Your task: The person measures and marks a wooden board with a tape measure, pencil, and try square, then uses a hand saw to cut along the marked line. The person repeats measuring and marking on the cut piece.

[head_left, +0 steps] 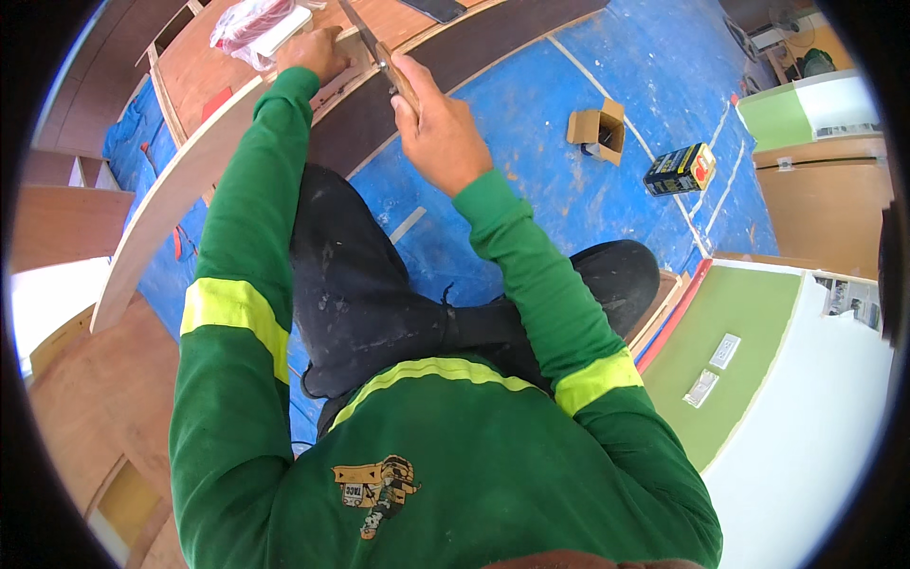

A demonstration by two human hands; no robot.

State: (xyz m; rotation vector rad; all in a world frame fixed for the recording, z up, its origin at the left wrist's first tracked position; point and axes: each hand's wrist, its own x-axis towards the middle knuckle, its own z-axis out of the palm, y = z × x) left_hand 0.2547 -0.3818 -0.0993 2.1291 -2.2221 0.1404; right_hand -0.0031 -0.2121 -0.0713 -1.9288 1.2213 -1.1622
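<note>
My right hand (441, 137) is closed around the wooden handle of what looks like a hand saw (361, 26). Its narrow grey blade points up and to the left, seen nearly edge-on. Beside it, my left hand (315, 54) grips the far end of a long, curved plywood strip (175, 194), its fingers partly hidden. The strip bends from there down past the outside of my left arm. The blade crosses near the strip's far end; whether it touches the wood I cannot tell.
A wooden platform (204, 59) with a dark curved side (355, 142) lies ahead, bearing a plastic-wrapped bundle (251, 28). On the blue floor sheet (531, 104) are an open cardboard box (597, 131) and a black-and-yellow can (680, 171). A green-and-white panel (739, 351) stands at right.
</note>
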